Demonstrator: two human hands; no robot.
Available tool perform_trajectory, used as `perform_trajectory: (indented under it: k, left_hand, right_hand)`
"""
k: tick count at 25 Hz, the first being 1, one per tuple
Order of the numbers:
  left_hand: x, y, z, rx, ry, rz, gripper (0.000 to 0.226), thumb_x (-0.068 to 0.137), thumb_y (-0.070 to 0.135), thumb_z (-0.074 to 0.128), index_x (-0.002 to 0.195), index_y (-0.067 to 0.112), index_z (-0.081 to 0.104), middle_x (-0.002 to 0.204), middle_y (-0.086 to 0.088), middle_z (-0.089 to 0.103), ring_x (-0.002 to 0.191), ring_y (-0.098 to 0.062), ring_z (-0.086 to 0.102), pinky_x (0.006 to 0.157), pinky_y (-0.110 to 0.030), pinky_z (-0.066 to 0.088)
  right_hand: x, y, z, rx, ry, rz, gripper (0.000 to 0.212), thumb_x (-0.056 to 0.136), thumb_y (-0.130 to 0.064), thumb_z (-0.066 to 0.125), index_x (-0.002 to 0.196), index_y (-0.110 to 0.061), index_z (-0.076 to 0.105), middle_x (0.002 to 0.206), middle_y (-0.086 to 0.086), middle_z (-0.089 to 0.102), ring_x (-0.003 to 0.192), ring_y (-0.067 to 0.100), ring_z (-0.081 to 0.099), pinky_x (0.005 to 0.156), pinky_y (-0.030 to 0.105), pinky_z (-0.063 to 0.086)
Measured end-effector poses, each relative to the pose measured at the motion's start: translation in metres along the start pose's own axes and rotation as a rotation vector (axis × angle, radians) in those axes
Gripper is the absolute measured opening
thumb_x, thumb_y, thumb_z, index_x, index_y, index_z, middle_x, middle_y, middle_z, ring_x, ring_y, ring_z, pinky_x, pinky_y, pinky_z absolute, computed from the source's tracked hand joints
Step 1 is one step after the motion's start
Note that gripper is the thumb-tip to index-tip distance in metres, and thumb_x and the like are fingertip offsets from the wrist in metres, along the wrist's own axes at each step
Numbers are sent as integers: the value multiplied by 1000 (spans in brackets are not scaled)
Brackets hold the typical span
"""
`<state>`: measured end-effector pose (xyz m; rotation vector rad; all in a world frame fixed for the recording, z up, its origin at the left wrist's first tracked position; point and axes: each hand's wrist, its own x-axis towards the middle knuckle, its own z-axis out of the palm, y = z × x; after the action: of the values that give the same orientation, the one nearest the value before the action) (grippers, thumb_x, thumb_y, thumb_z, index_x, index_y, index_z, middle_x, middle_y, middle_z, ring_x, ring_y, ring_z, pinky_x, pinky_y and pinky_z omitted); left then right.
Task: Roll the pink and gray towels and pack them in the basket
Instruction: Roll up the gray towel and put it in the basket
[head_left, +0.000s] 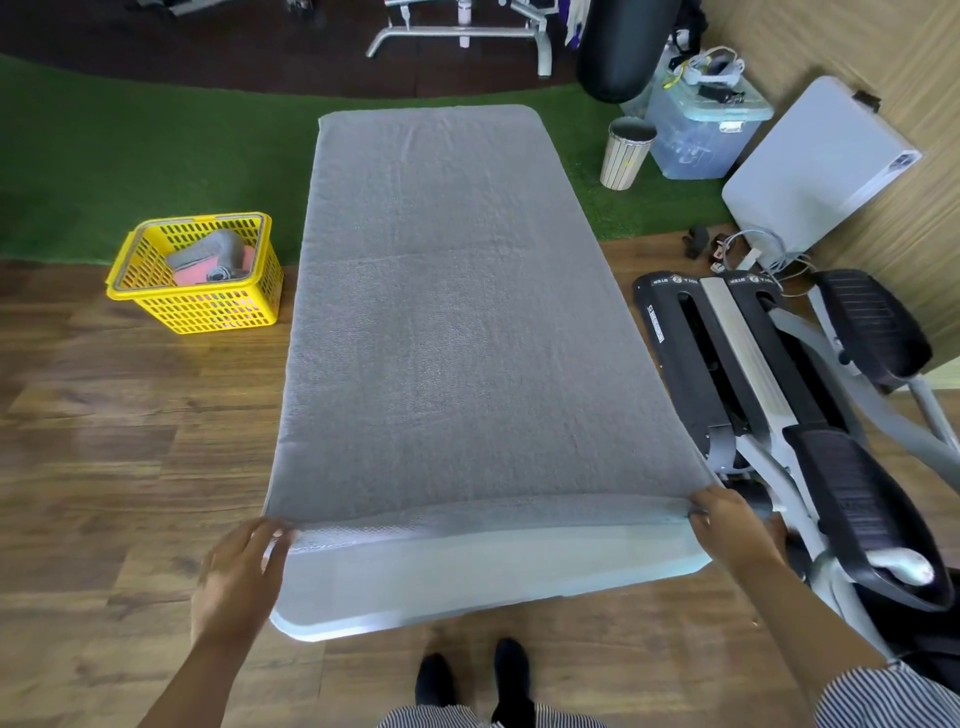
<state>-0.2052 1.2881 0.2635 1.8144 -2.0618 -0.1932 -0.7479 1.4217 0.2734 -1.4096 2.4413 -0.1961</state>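
Yellow basket (195, 273) sits on the floor at mid left of frame, on the wood/green turf edge, w/ rolled gray & pink towels (215, 257) already inside. Just right of it, a long white desk (483, 577) runs up the centre of frame, covered nearly end to end by a gray towel (452, 322) lying flat; a bare strip of desk shows at the near end.

Left hand (241, 569) at lower left is at the towel's near left corner, fingertips on the edge; looks blurred, so can't tell if it's pinching or just touching. Right hand (727, 522) at lower right grips the near right corner, fingers curled over the hem, which is lifted a little off the desk.

Bottom centre: two dark shoes (470, 675) on wood floor. Right of desk: black/grey exercise machine (789, 395). Upper right: small striped bin (626, 153), clear storage box (696, 135), folded white table (815, 161) against the wall
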Motion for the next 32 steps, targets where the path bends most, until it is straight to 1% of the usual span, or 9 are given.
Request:
perform_trajectory:
  k: [2,4,10,14,17,20,24,29,32]
  left_hand:
    - [-2,-21,6,57,7,206,37,83,31,45,102,8,66,107,-10,65,96,-29,57,89,-59,42]
    - [-1,-30,5,128,-43,250,39,81,28,39,110,13,62,112,-8,63,99,-24,54,93,-64,35]
    - [10,-34,-10,275,-189,245,54,64,7,28,104,24,61,83,0,65,77,-25,68,71,-54,44]
    - [17,-34,-5,215,-151,159,47,70,-6,51,107,19,65,99,-5,67,82,-32,67,72,-57,47]
    - [17,-14,-2,95,-53,118,43,65,-17,63,98,9,67,102,-9,68,82,-37,65,72,-52,48]
    - [13,-2,-1,47,43,256,29,74,13,47,89,6,71,93,-7,69,88,-25,58,75,-42,47]
    - [12,-9,9,151,-17,264,39,75,22,41,96,9,71,95,-5,69,92,-24,57,83,-43,43]
    - [10,-13,6,256,-115,240,53,62,3,30,101,16,62,92,-2,68,87,-27,60,78,-52,44]
    - [5,-15,-2,260,-130,274,52,59,6,27,98,21,59,85,2,67,80,-26,60,74,-53,44]
  right_hand:
    - [1,-2,0,-12,-9,15,9,73,9,56,74,5,64,76,17,61,76,34,53,63,34,41]
    - [1,-4,-1,-24,-25,36,10,74,7,55,74,4,64,77,16,61,76,34,53,63,33,40]
    - [4,-7,-5,-72,-76,33,11,77,3,52,69,4,60,68,11,52,66,29,49,58,29,34]
    - [6,-3,1,-106,-19,-19,12,74,-5,50,73,1,61,78,14,56,75,33,53,65,40,48]
    - [3,-9,0,-158,31,-25,24,65,13,62,83,-2,61,88,14,58,79,36,57,57,42,51]
    - [-7,-20,-1,-105,65,-37,31,58,23,62,80,2,66,81,16,62,71,39,61,49,39,48]
    - [-2,-16,2,-33,55,-51,39,63,19,62,98,1,67,100,15,64,91,38,59,69,39,51]
    - [5,-17,-2,-143,-9,-50,9,68,6,59,66,0,65,72,14,61,70,36,58,58,39,43]
    - [6,-3,9,-187,-85,-79,24,65,-11,47,42,-9,52,48,7,51,46,29,53,41,34,44]
